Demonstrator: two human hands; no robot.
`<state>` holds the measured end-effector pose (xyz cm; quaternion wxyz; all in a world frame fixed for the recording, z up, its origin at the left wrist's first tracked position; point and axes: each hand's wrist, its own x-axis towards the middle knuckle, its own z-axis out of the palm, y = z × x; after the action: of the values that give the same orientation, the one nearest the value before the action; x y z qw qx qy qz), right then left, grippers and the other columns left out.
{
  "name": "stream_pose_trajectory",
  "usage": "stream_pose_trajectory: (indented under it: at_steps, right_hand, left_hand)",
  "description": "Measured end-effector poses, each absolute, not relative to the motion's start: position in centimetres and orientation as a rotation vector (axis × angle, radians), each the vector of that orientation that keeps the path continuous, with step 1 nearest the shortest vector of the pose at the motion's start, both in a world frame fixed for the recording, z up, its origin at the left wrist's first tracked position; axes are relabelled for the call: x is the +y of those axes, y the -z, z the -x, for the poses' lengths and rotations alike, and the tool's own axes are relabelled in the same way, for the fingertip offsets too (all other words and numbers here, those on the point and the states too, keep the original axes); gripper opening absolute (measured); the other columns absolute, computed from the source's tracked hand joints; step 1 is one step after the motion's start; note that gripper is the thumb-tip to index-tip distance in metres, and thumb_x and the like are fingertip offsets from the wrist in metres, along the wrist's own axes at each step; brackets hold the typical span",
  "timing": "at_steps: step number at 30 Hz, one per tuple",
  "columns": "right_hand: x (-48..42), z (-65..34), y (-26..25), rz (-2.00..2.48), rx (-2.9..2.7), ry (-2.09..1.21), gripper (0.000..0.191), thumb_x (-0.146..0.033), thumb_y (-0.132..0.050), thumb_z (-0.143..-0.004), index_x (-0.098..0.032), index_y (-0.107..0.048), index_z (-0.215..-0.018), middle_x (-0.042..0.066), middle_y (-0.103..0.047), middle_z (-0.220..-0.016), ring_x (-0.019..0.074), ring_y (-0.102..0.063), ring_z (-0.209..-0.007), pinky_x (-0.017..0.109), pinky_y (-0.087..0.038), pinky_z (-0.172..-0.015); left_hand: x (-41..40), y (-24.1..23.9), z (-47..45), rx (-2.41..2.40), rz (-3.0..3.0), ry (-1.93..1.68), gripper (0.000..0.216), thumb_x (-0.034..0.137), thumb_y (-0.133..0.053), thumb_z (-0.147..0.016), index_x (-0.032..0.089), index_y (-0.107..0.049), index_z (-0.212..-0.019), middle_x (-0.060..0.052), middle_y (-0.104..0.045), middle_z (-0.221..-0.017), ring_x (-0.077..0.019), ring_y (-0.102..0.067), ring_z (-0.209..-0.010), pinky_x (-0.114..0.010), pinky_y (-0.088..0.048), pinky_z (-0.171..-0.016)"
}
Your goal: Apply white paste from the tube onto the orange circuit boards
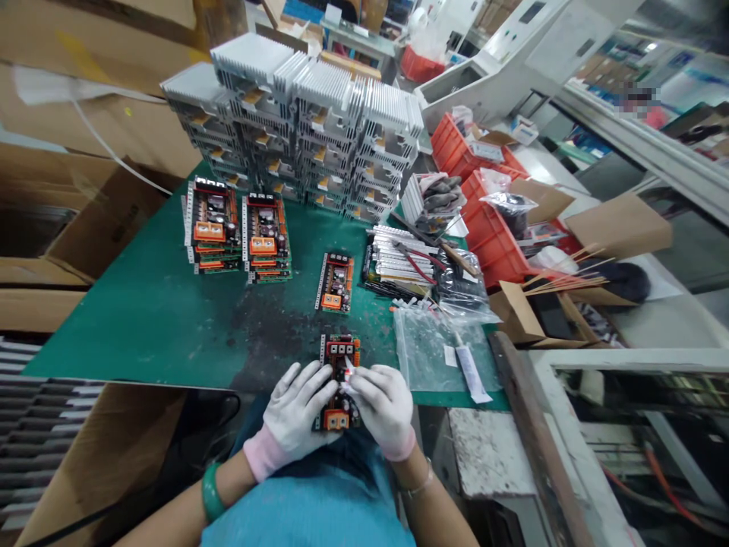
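Both my hands wear white gloves and work at the near edge of the green mat [159, 319]. My left hand [293, 414] grips the left side of an orange and black circuit board [340, 357], fingers wrapped round it. My right hand [383, 406] is closed in a pinch on a small white thing [349, 370] that touches the board's middle; what it is I cannot make out. Another single board [336, 281] lies farther back on the mat.
Two stacks of boards [236, 232] stand at the left back. A tall pile of finned aluminium heatsinks [307, 125] rises behind them. Metal strips with red pliers [407, 262], clear plastic bags [433, 346], a white tube [471, 368], red bins [490, 228] and cardboard boxes [618, 224] crowd the right.
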<state>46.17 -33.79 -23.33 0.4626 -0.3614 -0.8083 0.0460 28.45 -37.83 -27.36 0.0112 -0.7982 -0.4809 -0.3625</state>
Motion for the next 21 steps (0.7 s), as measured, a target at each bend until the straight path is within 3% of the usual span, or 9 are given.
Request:
stream_pose_trajectory:
  at_steps: [3,7,12,21]
  right_hand:
    - [-35.3,-47.1,23.7,1.070,-1.684,-0.484,0.005,-0.020,-0.055,-0.090,-0.023,-0.059,-0.091,0.002,-0.064,-0.083,0.0153,-0.062,-0.077,0.029,-0.053,-0.068]
    - [-37.2,-47.3,24.0,1.138,-1.614,-0.746,0.012,-0.024,-0.053,-0.091,-0.021,-0.056,-0.080,0.001,-0.059,-0.077,0.0143,-0.059,-0.071,0.027,-0.051,-0.063]
    - [-37.5,-46.7,24.3,1.050,-1.729,-0.704,0.007,-0.027,-0.055,-0.091,-0.022,-0.058,-0.088,0.002,-0.063,-0.079,0.0158,-0.060,-0.073,0.030,-0.052,-0.066]
    - [-37.0,-47.0,23.2,1.022,-1.958,-0.482,0.018,-0.036,-0.050,-0.095,-0.022,-0.060,-0.091,0.003,-0.063,-0.076,0.0168,-0.060,-0.073,0.032,-0.051,-0.066]
  left_hand:
    - [-37.8,27.2,-28.3,-1.494,2.512,1.108,0.048,0.050,-0.061,-0.080,0.018,-0.059,-0.117,-0.011,-0.063,-0.124,-0.0269,-0.054,-0.121,-0.043,-0.027,-0.113]
    - [-37.7,27.1,-28.3,-1.483,2.514,1.095,0.049,0.051,-0.062,-0.079,0.018,-0.059,-0.116,-0.012,-0.063,-0.123,-0.0276,-0.054,-0.121,-0.044,-0.027,-0.112]
    - [-37.8,27.1,-28.4,-1.482,2.522,1.064,0.049,0.051,-0.061,-0.080,0.018,-0.059,-0.116,-0.012,-0.063,-0.124,-0.0268,-0.054,-0.121,-0.042,-0.027,-0.113]
    - [-37.7,27.0,-28.3,-1.472,2.532,1.065,0.050,0.051,-0.062,-0.080,0.017,-0.058,-0.117,-0.013,-0.062,-0.124,-0.0282,-0.054,-0.121,-0.044,-0.028,-0.112]
